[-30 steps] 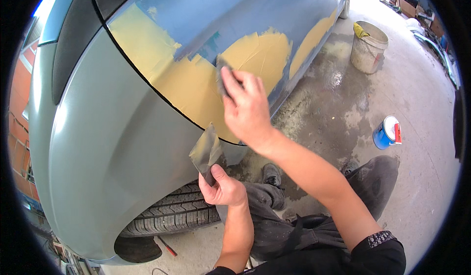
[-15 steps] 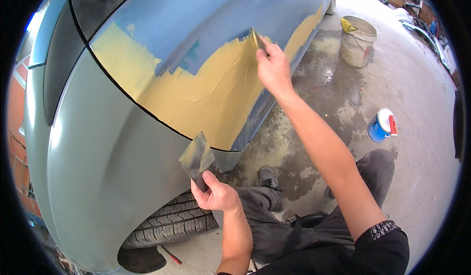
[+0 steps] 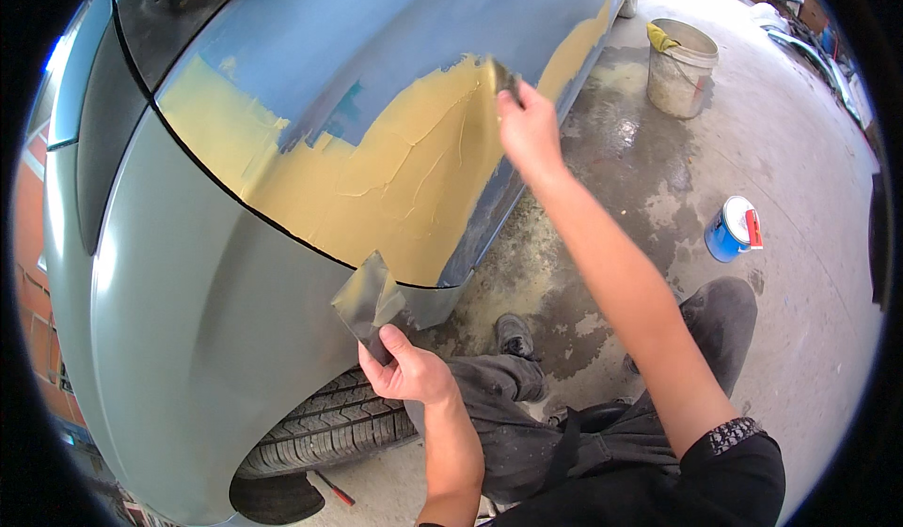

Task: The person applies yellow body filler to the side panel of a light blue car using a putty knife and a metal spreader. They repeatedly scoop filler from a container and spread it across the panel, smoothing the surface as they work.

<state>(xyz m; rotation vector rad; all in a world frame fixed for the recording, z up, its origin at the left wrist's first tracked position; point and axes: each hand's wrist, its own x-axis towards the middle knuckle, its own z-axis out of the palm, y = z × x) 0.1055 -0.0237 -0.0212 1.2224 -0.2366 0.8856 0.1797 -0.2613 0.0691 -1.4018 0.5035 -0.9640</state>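
Observation:
A broad coat of yellow body filler [image 3: 376,179] covers the lower part of the blue car door [image 3: 329,38], with ridges across its surface. My right hand [image 3: 530,134] grips a putty spreader [image 3: 502,78], whose blade meets the filler's far edge. Closer to me, my left hand [image 3: 409,367] pinches a flat, dark putty scraper [image 3: 370,294] between thumb and fingers. Filler is smeared on that scraper's blade, which is held up in front of the grey-green fender [image 3: 198,311], near the door's lower corner.
Below the fender is a tyre [image 3: 329,424]. A dirty bucket [image 3: 679,80] with a yellow cloth over its rim and a blue can [image 3: 729,231] with a red piece on top stand on the stained concrete floor [image 3: 790,151]. Boxes and parts lie at the far right.
My right hand has drawn the spreader slightly down along the filler's far edge. The left hand still holds its scraper. The whole view has shifted a little.

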